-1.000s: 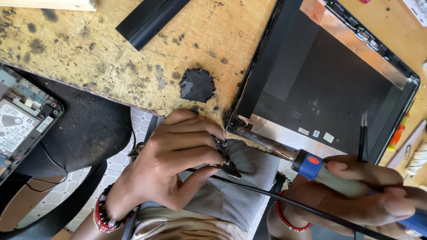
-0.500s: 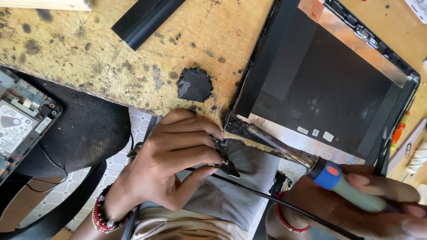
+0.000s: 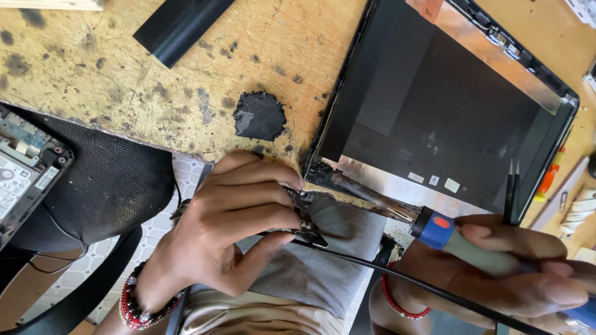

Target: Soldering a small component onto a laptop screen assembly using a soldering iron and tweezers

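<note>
My left hand (image 3: 230, 229) sits at the table's front edge, its fingers pinched on a small dark metal part (image 3: 308, 222) just below the lower left corner of an opened laptop lid (image 3: 447, 105). My right hand (image 3: 515, 279) grips a soldering iron (image 3: 462, 242) with a blue collar and a grey-green handle. Its metal shaft (image 3: 372, 197) lies along the lid's lower edge and points at that corner. The iron's black cable (image 3: 397, 276) runs under both hands across my lap.
The worn wooden table (image 3: 124, 74) has a black burnt patch (image 3: 259, 116) and a black strip (image 3: 180, 25) at the back. An opened laptop base (image 3: 25, 167) rests on a black mesh seat (image 3: 112, 186) at left. Black tweezers (image 3: 512, 186) lie right of the lid.
My right hand moved the soldering iron slightly right and down, then back up to the left along the lid's lower edge. My left hand has stayed in place on the metal part.
</note>
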